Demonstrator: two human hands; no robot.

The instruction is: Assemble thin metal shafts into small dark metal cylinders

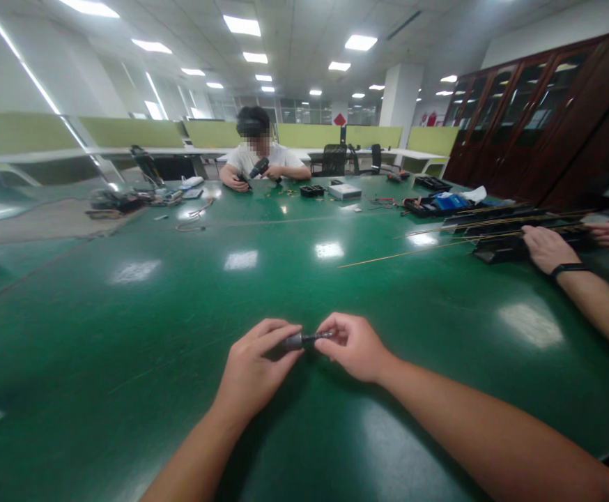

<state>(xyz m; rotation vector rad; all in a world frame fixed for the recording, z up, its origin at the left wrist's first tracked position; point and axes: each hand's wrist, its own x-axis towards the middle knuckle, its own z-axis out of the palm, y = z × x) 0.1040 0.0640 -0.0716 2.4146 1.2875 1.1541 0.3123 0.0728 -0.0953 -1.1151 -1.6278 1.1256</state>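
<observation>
My left hand (258, 359) is closed around a short grey metal cylinder (293, 341), its thumb below and its fingers above. From the cylinder's right end sticks out a slim dark rod (309, 337). The rod's far end is pinched between the thumb and fingers of my right hand (354, 346), which partly hide it. Cylinder and rod lie in one line, level, just above the green tabletop (189, 300). Much of the cylinder is covered by my left hand, and the exact kind of part cannot be made out.
At the right, a co-worker's hand with a dark wristband (550, 251) touches black trays (497, 247) with long thin brass-coloured rods (388, 258). Across the table a person in white (288, 160) holds a power drill (258, 168). A white box (345, 191) and cables stand farther back.
</observation>
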